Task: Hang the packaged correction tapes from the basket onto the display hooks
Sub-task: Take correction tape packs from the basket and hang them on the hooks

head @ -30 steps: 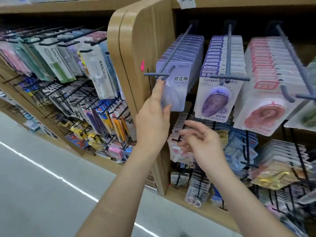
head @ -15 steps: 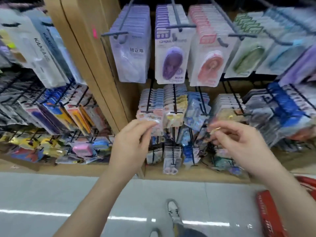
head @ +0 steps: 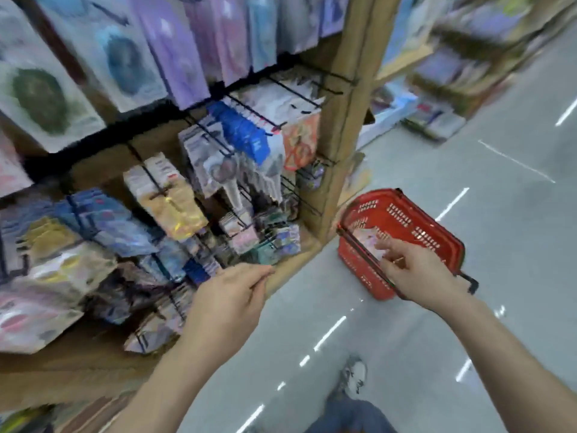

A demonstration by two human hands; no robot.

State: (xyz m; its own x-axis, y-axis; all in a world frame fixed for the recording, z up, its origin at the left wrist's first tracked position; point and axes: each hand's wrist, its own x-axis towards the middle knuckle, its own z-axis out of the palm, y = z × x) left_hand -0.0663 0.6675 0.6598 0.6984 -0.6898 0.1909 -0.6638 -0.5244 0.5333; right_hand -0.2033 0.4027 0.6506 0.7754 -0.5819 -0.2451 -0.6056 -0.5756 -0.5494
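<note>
The view is blurred by motion. A red basket (head: 437,220) stands on the floor beside the shelf's end post. Inside it lies a pale pink packaged correction tape (head: 365,237). My right hand (head: 415,273) reaches over the basket's near rim with its fingers stretched toward that package; I cannot tell whether they touch it. My left hand (head: 228,298) hovers in front of the shelf's lower edge, fingers relaxed and holding nothing. Packaged correction tapes (head: 175,51) in purple, blue and green hang in rows from hooks at the top left.
A wooden upright post (head: 343,104) ends the display. Below the tapes, black wire hooks (head: 237,107) carry several small stationery packs. My shoe (head: 352,379) is on the grey floor. Another shelf unit (head: 462,76) stands across the aisle at the right.
The view has swung down and to the right, away from the top hooks. My right hand dropped to the red basket, and my left hand sank to the shelf's lower edge.
</note>
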